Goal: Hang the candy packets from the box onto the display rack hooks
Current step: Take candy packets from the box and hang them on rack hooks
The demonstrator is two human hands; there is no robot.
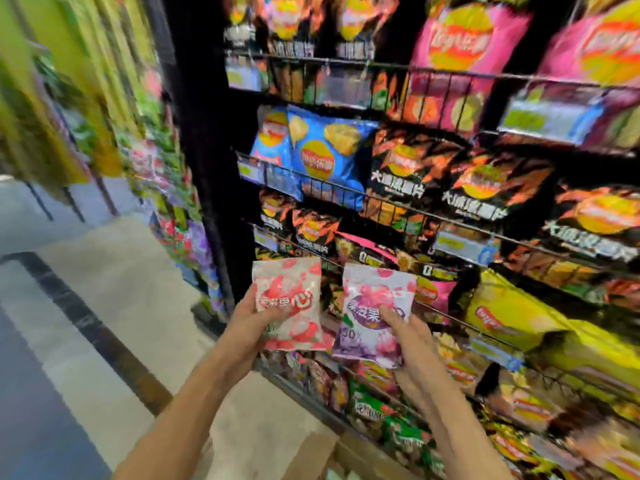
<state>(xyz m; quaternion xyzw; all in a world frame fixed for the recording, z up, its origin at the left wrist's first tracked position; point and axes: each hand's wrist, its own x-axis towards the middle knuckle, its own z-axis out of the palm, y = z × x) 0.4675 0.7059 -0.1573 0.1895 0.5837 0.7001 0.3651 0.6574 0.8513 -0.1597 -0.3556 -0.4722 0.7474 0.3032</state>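
Observation:
My left hand [249, 320] grips a red-and-white candy packet [289, 303] by its lower left side and holds it upright. Beside it, my right hand [405, 336] grips a purple-and-white candy packet [372, 306] from its right side, thumb across the front. The two packets sit side by side, almost touching, in front of the lower shelves of a black wire rack [398, 209]. A corner of a cardboard box [311, 455] shows at the bottom edge, below my arms. The picture is blurred by motion.
The rack's wire shelves hold chip bags: blue [322, 157], black [485, 181], pink [460, 46] and yellow [512, 313]. A second display [166, 188] of hanging packets runs along the aisle at left. Pale floor with a dark stripe [86, 320] lies at lower left.

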